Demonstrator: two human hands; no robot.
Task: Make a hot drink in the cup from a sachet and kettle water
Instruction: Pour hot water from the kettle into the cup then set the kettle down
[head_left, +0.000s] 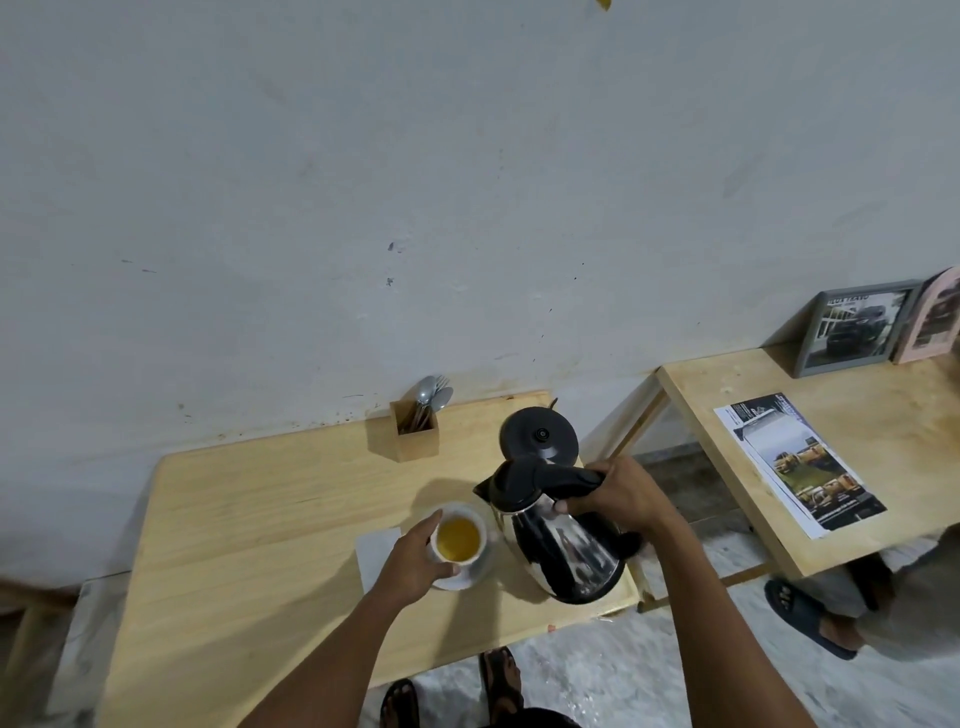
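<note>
Water from the kettle appears already to be in the cup, which holds yellow-amber liquid and stands on a white saucer near the right edge of the wooden table, toward its front. The person's left hand is wrapped around the cup's near side, steadying it, while the right hand is closed on the kettle's black handle; the steel kettle hangs just right of the cup, close to upright, spout toward it, with no stream visible. The kettle base sits empty behind, at the table's far right corner, and a wooden holder of spoons stands by the far edge. Judging by this, pouring is done or nearly so; returning the kettle to its base and probably stirring are what remain. A pale flat item lies left of the saucer, partly under the left wrist; whether it is the sachet or a napkin cannot be told. The liquid level against the cup's rim is hard to read, as is any undissolved powder.
</note>
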